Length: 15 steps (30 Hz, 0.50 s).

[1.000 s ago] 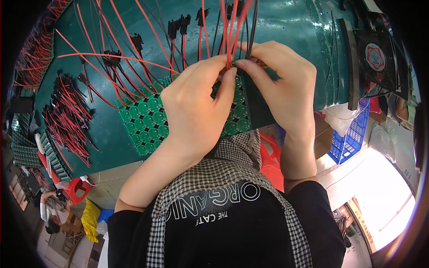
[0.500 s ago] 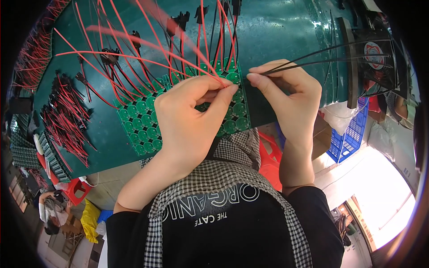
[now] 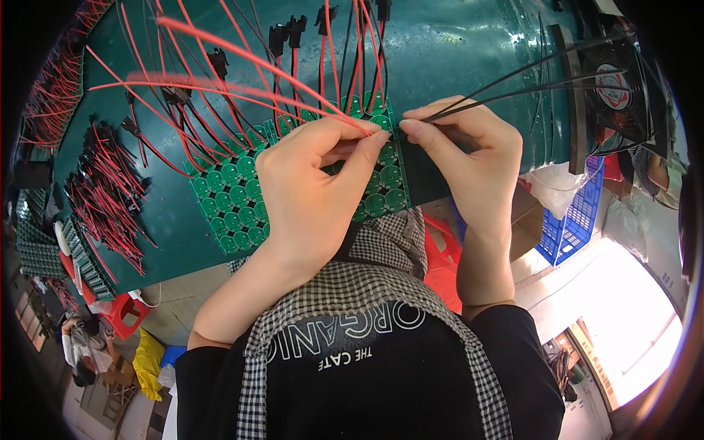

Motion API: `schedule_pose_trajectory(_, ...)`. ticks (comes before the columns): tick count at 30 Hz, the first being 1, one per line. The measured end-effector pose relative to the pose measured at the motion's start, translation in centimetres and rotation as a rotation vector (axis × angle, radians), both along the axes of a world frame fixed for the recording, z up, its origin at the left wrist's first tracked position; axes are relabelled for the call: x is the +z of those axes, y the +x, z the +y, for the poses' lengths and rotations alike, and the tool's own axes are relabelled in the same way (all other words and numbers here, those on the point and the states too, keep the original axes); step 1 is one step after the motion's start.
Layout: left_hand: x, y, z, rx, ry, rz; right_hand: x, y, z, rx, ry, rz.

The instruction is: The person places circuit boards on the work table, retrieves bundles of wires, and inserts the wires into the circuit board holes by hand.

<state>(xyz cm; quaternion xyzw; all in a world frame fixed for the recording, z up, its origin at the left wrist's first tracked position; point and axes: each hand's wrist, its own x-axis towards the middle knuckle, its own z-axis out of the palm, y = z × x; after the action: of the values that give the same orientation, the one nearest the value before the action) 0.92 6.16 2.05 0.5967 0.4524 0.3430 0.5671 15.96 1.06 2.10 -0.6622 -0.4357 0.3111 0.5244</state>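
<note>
Over the green circuit board panel (image 3: 227, 192), my left hand (image 3: 312, 183) pinches the ends of a few red wires (image 3: 253, 55), which fan out up and to the left. Just past the panel's right edge, my right hand (image 3: 473, 158) is closed on several black wires (image 3: 528, 89) that stretch away to the right. The two sets of fingertips are close together but apart. Red and black wires with black connectors (image 3: 295, 31) stand up from the panel's far rows. Fingers partly hide the pinched wire ends.
A pile of red-and-black connector leads (image 3: 110, 194) lies left on the green table (image 3: 469, 55). At the far right stand a dark bar (image 3: 570, 103) and a black fan (image 3: 614, 95). Below right are a blue crate (image 3: 576, 213) and a red stool (image 3: 442, 264).
The red wires in my left hand have swung and are blurred at their free ends. My right hand has shifted slightly left, and the black wires' far ends have spread upward.
</note>
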Motion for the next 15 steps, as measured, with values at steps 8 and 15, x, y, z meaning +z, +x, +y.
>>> schedule_pose_trajectory(8, -0.01, 0.09, -0.02, 0.004, 0.015, 0.023, -0.02, 0.08, 0.05, 0.013, 0.004, -0.042)
schedule_pose_trajectory(15, -0.08, 0.16, -0.08, 0.000, 0.033, 0.042, -0.18, 0.08, 0.14, 0.026, 0.020, -0.079)
